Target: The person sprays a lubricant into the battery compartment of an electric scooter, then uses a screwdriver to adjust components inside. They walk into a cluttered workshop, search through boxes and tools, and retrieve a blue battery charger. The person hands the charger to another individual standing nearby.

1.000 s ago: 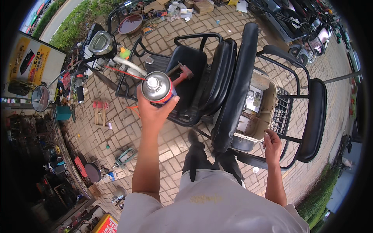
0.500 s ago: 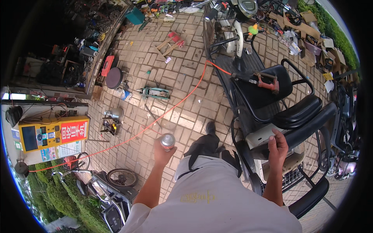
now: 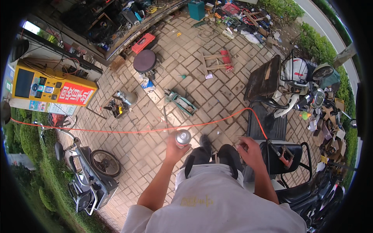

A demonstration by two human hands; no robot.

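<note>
My left hand [image 3: 175, 149] grips a silver-topped spray can [image 3: 182, 138], held out before my body at the lower middle. My right hand [image 3: 250, 149] has its fingers curled, with a small thin item at the fingertips that I cannot make out. Just right of that hand is the tricycle's black seat [image 3: 295, 153], with a red and dark air tool [image 3: 286, 159] lying on it. An orange hose [image 3: 210, 122] runs from the tool across the paving behind the can.
A green floor jack [image 3: 180, 101], round stool [image 3: 144, 60], red toolbox [image 3: 142, 42] and small wooden bench [image 3: 217, 61] stand on the paving. A gas cylinder [image 3: 127, 98] is left. A bicycle [image 3: 89, 182] stands lower left by a yellow kiosk [image 3: 52, 81]. Cardboard [image 3: 336, 132] lies right.
My view has swung leftward, away from the tricycle toward open paving and the shop front. The can stays in my left hand; my right hand has moved inward, fingers more curled.
</note>
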